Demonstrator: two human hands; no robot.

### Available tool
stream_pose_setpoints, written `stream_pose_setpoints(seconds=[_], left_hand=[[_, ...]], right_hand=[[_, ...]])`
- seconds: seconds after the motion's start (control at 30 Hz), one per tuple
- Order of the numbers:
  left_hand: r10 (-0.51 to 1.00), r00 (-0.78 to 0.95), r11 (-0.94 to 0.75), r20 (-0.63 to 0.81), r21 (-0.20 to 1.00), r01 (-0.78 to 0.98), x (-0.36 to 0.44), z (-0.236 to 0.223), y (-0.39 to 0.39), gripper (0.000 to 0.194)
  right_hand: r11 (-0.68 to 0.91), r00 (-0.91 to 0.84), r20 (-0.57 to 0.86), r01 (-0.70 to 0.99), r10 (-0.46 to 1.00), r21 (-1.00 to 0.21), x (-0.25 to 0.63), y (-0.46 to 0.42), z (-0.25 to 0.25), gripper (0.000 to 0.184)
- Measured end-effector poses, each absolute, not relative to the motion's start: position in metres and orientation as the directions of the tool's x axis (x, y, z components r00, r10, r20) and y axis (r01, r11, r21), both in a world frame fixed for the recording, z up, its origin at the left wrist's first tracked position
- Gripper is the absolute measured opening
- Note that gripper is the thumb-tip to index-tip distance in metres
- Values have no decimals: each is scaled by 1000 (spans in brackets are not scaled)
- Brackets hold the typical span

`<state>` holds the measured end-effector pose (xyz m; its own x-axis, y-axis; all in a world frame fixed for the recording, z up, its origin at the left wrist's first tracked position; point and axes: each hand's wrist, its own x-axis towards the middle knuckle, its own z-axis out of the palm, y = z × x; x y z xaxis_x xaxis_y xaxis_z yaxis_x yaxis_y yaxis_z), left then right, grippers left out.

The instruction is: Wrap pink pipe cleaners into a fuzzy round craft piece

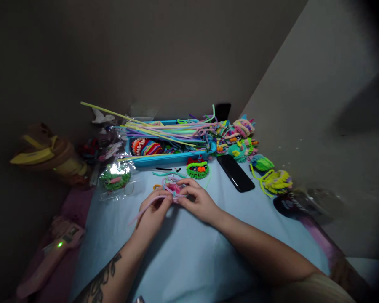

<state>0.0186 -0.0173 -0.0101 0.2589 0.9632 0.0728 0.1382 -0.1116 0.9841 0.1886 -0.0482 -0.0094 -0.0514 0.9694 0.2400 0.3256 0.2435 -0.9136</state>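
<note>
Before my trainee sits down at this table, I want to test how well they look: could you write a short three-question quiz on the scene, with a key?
1. True or false: the left hand and the right hand are both on the small pink piece.
2. Which of these lies on the blue cloth, near the right end of the blue tray?
A) a plate
B) a black phone
C) a hammer
3. Fill in the colour: on the pinkish device at the far left, a small ____ light glows.

Key: 1 true; 2 B; 3 green.
</note>
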Motion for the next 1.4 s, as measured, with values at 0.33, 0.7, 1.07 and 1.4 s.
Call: stream_pose_setpoints(seconds=[0.33, 0.7, 1.07, 1.4], left_hand=[[965, 251, 100, -70, 989, -108, 25, -8, -19, 33], [910, 397, -180, 120, 977, 116, 23, -15, -26, 65], [828, 555, 40, -83, 995, 89, 19, -8, -24, 69], [808, 579, -293, 111, 928, 231, 17, -10, -23, 62]], right_hand=[[-29, 24, -34, -191, 999, -981, 173, -47, -18, 29], [-327, -193, -264, -590, 945, -738, 165, -52, -9, 36], [471, -14, 512, 416, 859, -778, 208, -49, 2, 13], [309, -248, 261, 177, 933, -934, 214, -42, -4, 38]])
